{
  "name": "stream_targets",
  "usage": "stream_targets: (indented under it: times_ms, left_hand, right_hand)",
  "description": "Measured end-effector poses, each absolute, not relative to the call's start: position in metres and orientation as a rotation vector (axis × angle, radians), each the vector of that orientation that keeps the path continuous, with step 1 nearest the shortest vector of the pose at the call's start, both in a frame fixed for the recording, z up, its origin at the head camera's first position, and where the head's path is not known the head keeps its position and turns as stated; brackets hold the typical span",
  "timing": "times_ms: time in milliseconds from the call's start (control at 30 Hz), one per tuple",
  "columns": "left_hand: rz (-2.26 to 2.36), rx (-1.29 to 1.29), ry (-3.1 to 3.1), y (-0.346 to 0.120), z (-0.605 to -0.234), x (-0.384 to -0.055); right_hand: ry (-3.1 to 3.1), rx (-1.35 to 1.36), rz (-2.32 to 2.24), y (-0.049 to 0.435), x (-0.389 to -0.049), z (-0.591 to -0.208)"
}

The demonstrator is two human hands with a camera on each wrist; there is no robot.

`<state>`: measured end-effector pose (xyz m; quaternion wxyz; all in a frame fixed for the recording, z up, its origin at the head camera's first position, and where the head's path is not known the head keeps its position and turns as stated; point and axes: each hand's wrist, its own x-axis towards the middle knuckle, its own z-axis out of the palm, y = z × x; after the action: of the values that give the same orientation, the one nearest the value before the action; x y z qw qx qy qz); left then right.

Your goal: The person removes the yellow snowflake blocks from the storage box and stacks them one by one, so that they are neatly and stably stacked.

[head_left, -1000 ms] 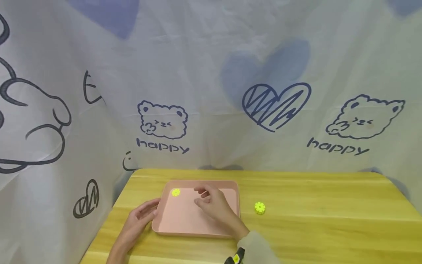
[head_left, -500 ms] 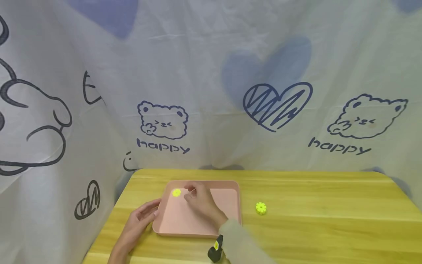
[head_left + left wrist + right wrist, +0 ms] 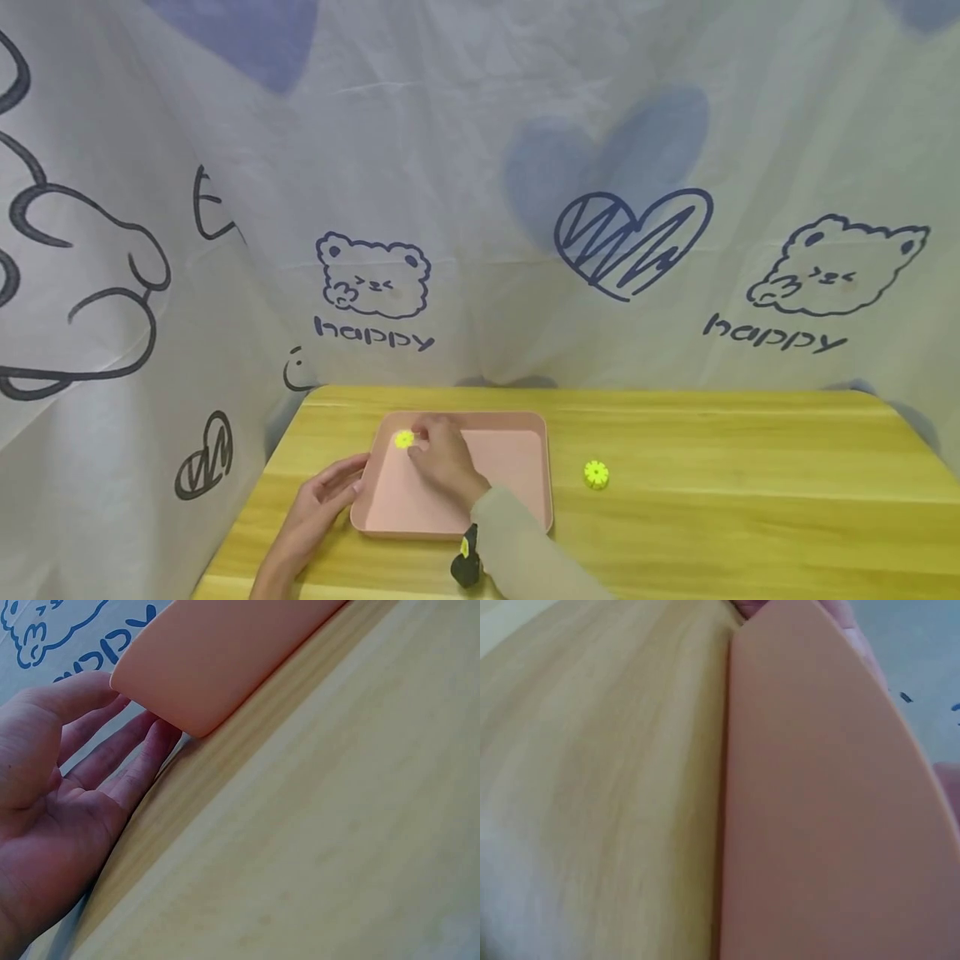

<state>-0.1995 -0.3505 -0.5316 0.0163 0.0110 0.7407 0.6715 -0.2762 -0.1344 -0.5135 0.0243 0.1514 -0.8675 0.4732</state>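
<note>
A small bright yellow notched disc (image 3: 404, 439) lies in the far left corner of the pink tray (image 3: 510, 479). My right hand (image 3: 444, 460) reaches over the tray from the front, thumb and forefinger parted, with fingertips right at the disc's right edge. At the tray's left side my left hand (image 3: 322, 504) touches the wall with its fingers extended. The left wrist view has that hand's thumb (image 3: 82, 694) at the rim and its other fingertips low against the wall. From the right wrist, the tray's front wall (image 3: 817, 795) hides most of the right hand.
A second yellow notched disc (image 3: 596, 475), thicker looking, sits on the wooden table (image 3: 750, 517) to the right of the tray. A white cloth (image 3: 480, 350) printed with hearts and bears hangs behind the table and along its left side.
My right hand has moved left across the tray, from its middle to the disc in the far left corner. The left hand has stayed at the tray's left side.
</note>
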Motion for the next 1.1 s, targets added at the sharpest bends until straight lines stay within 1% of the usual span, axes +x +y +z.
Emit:
stream_targets:
  times_ms: [233,533,867,1100]
  left_hand:
    - [2.09,0.042,2.295,-0.351,-0.532,-0.2]
    - [2.078,0.048,2.308,-0.351,-0.53,-0.2]
    - [2.083,0.036,2.306,-0.352,-0.531,-0.199]
    - [2.061,0.052,2.332,-0.352,-0.529,-0.201]
  right_hand:
    - [-2.81,0.397,1.114,-0.149,-0.277,-0.514]
    - [-2.827,0.243,0.974,-0.163,-0.279,-0.513]
    - [-2.875,0.288,1.092,-0.162,-0.271,-0.507]
    - [-2.798,0.408,1.366,-0.156,-0.271,-0.507]
